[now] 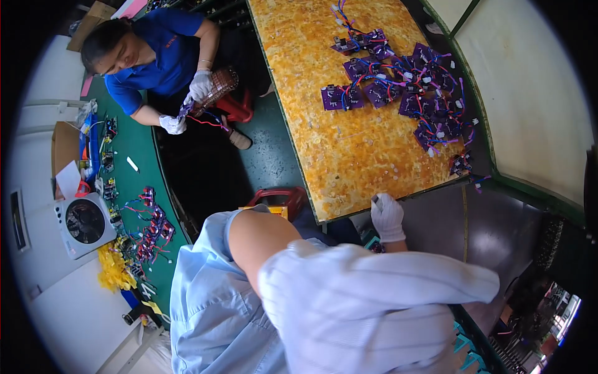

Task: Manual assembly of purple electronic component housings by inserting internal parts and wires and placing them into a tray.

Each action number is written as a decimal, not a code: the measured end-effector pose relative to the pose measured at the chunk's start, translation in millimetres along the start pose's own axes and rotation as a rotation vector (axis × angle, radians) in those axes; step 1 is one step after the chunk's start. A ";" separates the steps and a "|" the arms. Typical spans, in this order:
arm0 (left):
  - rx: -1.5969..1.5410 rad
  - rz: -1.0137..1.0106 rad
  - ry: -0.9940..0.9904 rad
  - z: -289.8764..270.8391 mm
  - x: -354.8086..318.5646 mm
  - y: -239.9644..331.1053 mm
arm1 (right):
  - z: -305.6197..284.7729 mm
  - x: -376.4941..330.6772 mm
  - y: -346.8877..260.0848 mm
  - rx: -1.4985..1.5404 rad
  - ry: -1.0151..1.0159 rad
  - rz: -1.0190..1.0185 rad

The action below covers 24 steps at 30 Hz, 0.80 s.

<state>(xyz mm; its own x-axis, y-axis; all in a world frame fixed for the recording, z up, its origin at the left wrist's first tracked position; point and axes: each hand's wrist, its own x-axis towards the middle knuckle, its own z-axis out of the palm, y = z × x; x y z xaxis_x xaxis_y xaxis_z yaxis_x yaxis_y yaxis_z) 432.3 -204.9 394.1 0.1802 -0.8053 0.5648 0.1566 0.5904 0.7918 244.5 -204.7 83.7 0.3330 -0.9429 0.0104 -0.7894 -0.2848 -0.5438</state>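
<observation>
Loosened fingers could drop the small dark piece (375, 199) that the right hand (389, 219) pinches beside the worktop (336, 165); the left hand's (380, 302) state I cannot tell.

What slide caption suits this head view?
Rectangular purple circuit boards, wired in red and blue, on a mottled yellow tabletop, a white-gloved hand at its edge.

The left hand (374, 305), in a white knit glove with faint grey stripes, is large and blurred in the foreground, pointing right; its grip cannot be determined. The bare left forearm (261, 243) angles in from the left. The right hand (387, 215), white-gloved, lies beyond, fingers bent, bare wrist (396, 247) below; its forearm is hidden.
</observation>
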 end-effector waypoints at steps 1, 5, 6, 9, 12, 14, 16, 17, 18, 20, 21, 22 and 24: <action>0.046 0.098 0.092 12.2 0.7 -6.0 | -0.7 -10.0 -4.4 0.025 0.054 0.040; -0.076 0.482 -0.541 5.0 22.5 -34.5 | 0.9 -50.0 -8.5 0.159 0.148 0.180; -0.076 0.463 -0.550 12.4 21.7 -32.8 | 1.5 -60.9 -9.2 0.213 0.162 0.235; -0.455 -0.138 -0.751 36.1 9.0 -26.9 | -9.2 -83.9 -7.0 0.276 0.238 0.351; -0.522 -0.254 -0.844 69.9 -27.5 -14.8 | 5.9 -125.4 14.2 0.291 0.261 0.531; -0.424 -0.010 -0.931 98.6 -54.3 -66.9 | 23.3 -170.7 48.0 0.191 0.185 0.749; -0.109 0.480 -0.974 118.4 -71.6 -118.4 | 35.9 -190.4 52.6 0.249 0.294 0.767; -0.016 0.455 -1.017 114.5 -67.5 -141.8 | 45.0 -201.2 54.5 0.281 0.353 0.779; 0.201 0.438 -1.126 100.4 -65.5 -161.8 | 63.1 -206.0 55.3 0.338 0.392 0.763; 0.560 0.016 -1.168 75.6 -61.0 -191.2 | 94.0 -228.6 63.1 0.367 0.391 0.954; 0.749 0.025 -1.137 60.4 -57.8 -208.9 | 102.8 -230.5 60.4 0.374 0.462 0.944; 0.955 -0.085 -1.156 44.6 -53.0 -228.5 | 111.2 -228.3 60.5 0.382 0.498 0.943; 1.415 -0.023 -1.201 22.9 -36.8 -257.1 | 125.7 -222.4 58.0 0.329 0.496 0.925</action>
<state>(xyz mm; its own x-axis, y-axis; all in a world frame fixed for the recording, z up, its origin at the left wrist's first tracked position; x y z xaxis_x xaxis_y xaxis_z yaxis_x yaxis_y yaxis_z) 363.2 -328.3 175.2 -0.6085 -0.7864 -0.1064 -0.7922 0.6098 0.0240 189.5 10.2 -55.7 -0.6192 -0.7536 -0.2205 -0.4262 0.5584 -0.7117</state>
